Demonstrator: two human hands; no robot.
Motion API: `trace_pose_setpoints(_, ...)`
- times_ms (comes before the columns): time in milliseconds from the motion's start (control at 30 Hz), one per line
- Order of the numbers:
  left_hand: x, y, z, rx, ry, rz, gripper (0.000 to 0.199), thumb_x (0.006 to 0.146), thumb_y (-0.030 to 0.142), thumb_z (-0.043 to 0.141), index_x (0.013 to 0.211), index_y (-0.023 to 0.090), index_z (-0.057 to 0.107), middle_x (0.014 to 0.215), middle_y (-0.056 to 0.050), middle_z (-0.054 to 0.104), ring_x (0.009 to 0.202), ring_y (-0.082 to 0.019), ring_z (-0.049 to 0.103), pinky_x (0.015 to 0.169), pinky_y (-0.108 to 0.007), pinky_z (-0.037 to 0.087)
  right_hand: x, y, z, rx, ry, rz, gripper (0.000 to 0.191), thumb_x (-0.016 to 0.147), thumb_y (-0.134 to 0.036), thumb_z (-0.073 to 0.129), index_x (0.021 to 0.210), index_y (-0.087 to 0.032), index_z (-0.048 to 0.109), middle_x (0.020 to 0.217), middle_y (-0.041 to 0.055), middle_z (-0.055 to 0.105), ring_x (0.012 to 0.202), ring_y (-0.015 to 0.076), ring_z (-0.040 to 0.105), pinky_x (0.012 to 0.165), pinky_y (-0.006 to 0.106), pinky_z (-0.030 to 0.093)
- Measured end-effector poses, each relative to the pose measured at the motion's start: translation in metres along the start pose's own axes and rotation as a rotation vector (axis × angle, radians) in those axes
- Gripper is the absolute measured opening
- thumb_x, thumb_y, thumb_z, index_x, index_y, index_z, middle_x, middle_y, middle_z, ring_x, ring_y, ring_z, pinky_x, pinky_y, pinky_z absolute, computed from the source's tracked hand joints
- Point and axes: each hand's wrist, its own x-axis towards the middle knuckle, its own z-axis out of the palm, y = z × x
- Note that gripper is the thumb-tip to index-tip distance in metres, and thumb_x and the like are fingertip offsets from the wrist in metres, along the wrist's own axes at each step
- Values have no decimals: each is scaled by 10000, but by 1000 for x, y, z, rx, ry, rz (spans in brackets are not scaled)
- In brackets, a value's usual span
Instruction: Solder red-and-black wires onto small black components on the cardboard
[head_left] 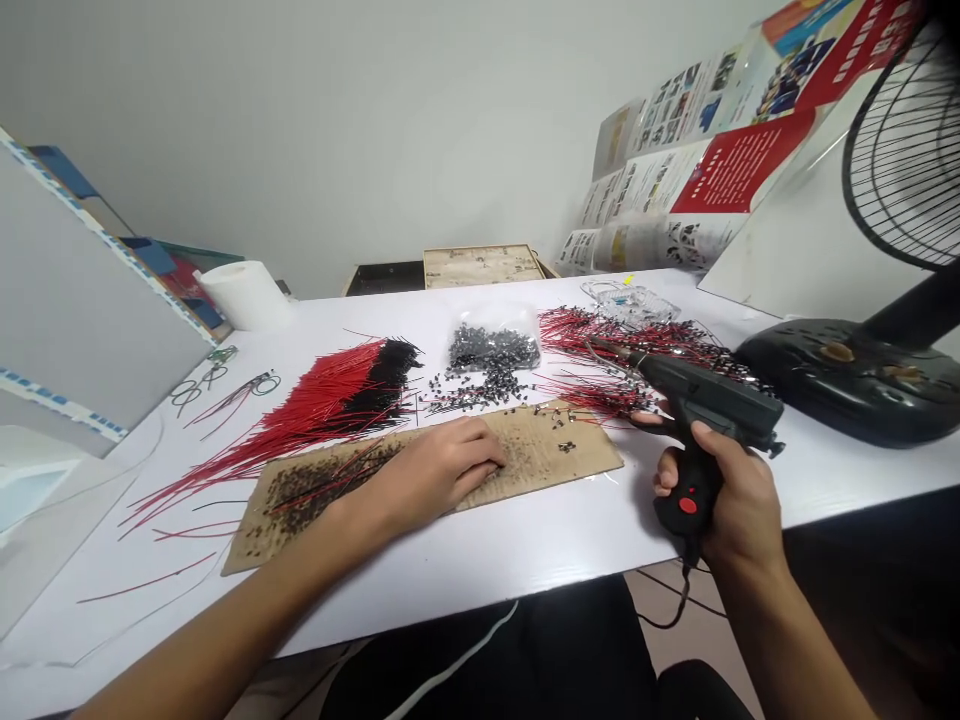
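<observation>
My right hand (739,500) is wrapped round the grip of a black soldering gun (701,395), which has a red button low on the handle and a cord leaving its base. The gun's thin metal tip points left, over red wires (600,398). My left hand (457,460) rests on a strip of brown cardboard (585,455) with its fingers curled together. What they hold, if anything, is hidden beneath them. A few small black-and-metal parts (567,446) lie on the cardboard to the right of that hand. Dark burn marks cover the cardboard's left part, with some wires across it.
A bundle of red and black wires (322,390) lies at left. Small parts spill before a clear plastic bag (495,340). Behind the gun lie more wires with parts and a clear tray (637,303). A paper roll (247,295) stands back left, a black fan (832,370) at right.
</observation>
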Motion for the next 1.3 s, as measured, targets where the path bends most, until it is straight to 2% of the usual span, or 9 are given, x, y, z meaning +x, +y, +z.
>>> trace_pose_setpoints(233, 0, 6, 0, 54, 38, -3, 165, 1173, 218, 603, 1223, 184, 757, 1153, -68, 785, 1078, -194, 729, 966, -332, 584, 0, -1, 0, -4, 5, -16, 626, 661, -650, 927, 997, -122, 917, 533, 64, 628, 454, 147, 524, 392, 227, 399)
trace_pose_setpoints(400, -2, 5, 4, 118, 31, -30, 194, 1184, 247, 589, 1185, 178, 770, 1124, -75, 767, 1052, -202, 718, 931, -338, 575, 0, -2, 0, -8, 15, 13, 683, 627, -690, 946, 982, -108, 919, 495, 45, 572, 431, 141, 506, 365, 216, 368)
trace_pose_setpoints(600, -3, 1, 7, 136, 48, -42, 235, 1194, 281, 571, 1159, 191, 786, 1107, -75, 765, 1039, -202, 705, 906, -338, 564, 1, 1, -1, 0, 8, -11, 653, 641, -666, 941, 1003, -123, 923, 540, 60, 623, 445, 145, 516, 373, 230, 396)
trace_pose_setpoints(867, -3, 3, 6, 102, 53, -55, 187, 1164, 240, 595, 1157, 183, 772, 1113, -70, 761, 1027, -197, 712, 911, -340, 569, -1, -1, -1, 13, 20, 5, 699, 600, -686, 963, 1004, -117, 907, 582, 89, 674, 439, 144, 515, 365, 241, 396)
trace_pose_setpoints(1033, -2, 4, 6, 92, 43, -54, 197, 1166, 250, 586, 1138, 179, 768, 1100, -79, 752, 1014, -193, 704, 905, -335, 566, -3, -4, 2, 3, 42, 44, 756, 553, -691, 977, 1015, -99, 891, 502, 45, 577, 435, 159, 503, 344, 238, 374)
trace_pose_setpoints(1133, 0, 7, 5, 100, 42, -56, 174, 1162, 251, 606, 1176, 174, 761, 1127, -83, 748, 1034, -193, 707, 921, -333, 581, -4, -4, 2, -3, 69, 64, 730, 532, -681, 990, 964, -104, 876, 517, 54, 587, 445, 157, 510, 336, 228, 364)
trace_pose_setpoints(1200, -1, 14, 1, 120, 84, -9, 168, 1167, 255, 611, 1193, 168, 753, 1127, -82, 748, 1040, -189, 707, 924, -330, 591, -5, -3, 1, -2, 81, 70, 699, 538, -677, 987, 931, -114, 860, 528, 59, 597, 452, 163, 521, 335, 230, 369)
trace_pose_setpoints(1300, -13, 32, -8, 213, 196, 182, 156, 1174, 236, 601, 1133, 151, 725, 1070, -84, 754, 976, -183, 682, 876, -336, 579, -5, -1, -1, 6, 83, 57, 575, 601, -615, 976, 882, -137, 821, 541, 60, 619, 457, 173, 539, 349, 238, 394)
